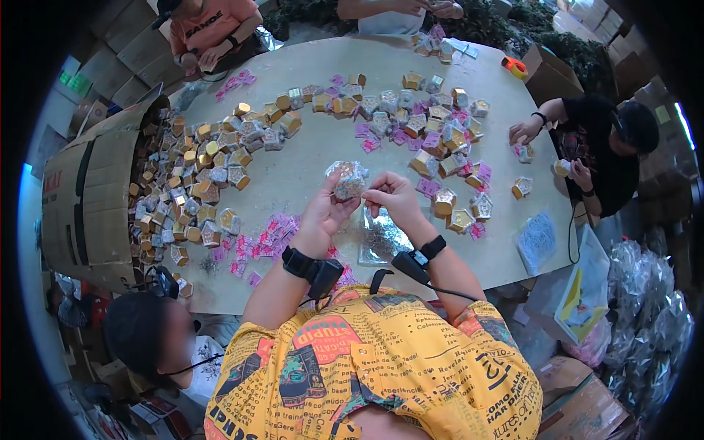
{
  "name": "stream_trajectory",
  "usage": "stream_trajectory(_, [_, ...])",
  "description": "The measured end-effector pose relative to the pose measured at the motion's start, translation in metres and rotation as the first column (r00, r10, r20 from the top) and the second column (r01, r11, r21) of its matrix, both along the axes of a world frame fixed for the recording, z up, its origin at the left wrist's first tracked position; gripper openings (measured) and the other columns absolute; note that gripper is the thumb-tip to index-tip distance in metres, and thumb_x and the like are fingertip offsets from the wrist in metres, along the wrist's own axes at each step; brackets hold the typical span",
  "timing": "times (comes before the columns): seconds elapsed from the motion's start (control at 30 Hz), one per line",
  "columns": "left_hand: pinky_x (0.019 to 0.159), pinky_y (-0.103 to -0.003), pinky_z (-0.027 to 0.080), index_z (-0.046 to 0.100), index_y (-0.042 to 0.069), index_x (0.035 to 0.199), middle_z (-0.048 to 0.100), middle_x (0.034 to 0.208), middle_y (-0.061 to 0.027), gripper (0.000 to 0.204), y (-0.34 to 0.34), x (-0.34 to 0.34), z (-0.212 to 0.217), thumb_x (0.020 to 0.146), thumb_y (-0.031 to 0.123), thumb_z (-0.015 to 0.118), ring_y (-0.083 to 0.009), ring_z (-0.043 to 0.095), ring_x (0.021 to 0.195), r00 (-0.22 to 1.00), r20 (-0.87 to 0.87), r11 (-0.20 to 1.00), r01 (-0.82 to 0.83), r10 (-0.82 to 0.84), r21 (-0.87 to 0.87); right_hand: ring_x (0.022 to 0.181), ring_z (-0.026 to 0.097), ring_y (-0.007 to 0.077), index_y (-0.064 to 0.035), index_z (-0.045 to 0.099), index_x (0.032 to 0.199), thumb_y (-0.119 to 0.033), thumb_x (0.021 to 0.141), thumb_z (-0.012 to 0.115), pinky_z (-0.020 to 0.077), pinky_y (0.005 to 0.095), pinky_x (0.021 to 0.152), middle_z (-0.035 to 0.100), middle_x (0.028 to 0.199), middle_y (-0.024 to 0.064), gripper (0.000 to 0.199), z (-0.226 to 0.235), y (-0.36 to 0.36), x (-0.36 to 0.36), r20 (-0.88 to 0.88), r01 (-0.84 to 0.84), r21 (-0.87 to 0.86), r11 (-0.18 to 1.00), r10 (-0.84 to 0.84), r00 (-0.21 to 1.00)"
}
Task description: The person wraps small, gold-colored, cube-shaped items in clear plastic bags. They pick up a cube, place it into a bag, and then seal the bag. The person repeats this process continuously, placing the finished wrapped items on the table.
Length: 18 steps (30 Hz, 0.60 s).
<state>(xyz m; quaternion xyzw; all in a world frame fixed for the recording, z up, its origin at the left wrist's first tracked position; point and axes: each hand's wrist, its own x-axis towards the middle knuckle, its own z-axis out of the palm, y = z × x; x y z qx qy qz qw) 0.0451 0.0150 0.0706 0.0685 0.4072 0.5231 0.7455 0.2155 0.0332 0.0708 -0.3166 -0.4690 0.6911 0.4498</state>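
My left hand (328, 209) holds up a small house-shaped ornament (347, 181) with a pale, glittery, speckled face. Close beside its lower right edge, my right hand (396, 202) is pinched, thumb against fingertips; whatever is between them is too small to make out. Under my right hand lies a clear plastic bag (384, 238) with fine dark strands on it. Pink printed tags (275, 236) are scattered near my left wrist. Right of my hands, gold and white house ornaments (444, 200) stand in a loose group, several with pink tags among them.
A tipped cardboard box (88, 198) at the left spills a heap of ornaments (209, 192) onto the table (293, 165). Co-workers sit around it; one at the right (598, 147) handles an ornament. An orange tape dispenser (515, 67) and a pack of white strands (537, 242) lie rightward.
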Motion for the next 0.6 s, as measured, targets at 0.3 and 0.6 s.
stream_trajectory(0.3, [0.078,-0.032,0.051,0.053,0.006,0.113,0.059,0.101,-0.0080,0.043,-0.006,0.000,0.005,0.083,0.035,0.065,-0.0179,0.058,0.089,0.999,-0.035,0.999,-0.004,0.006,0.054,0.056,0.061,0.0141,0.0045,0.059,0.086,0.001,0.078,0.065,0.0499,0.0248,0.050,0.063,0.070,0.0095,0.010,-0.004,-0.008,0.000,-0.063,-0.020,0.014,1.000,0.021,0.998])
stream_trajectory(0.6, [0.074,-0.032,0.053,0.054,0.005,0.111,0.060,0.097,-0.0088,0.041,-0.010,0.000,0.004,0.084,0.035,0.064,-0.0189,0.061,0.082,0.998,-0.056,0.999,0.026,-0.023,0.046,0.058,0.062,0.0152,0.0052,0.060,0.084,0.002,0.078,0.064,0.0520,0.0254,0.054,0.063,0.070,0.0106,0.007,0.001,-0.011,0.007,-0.033,0.035,0.050,0.998,-0.033,0.999])
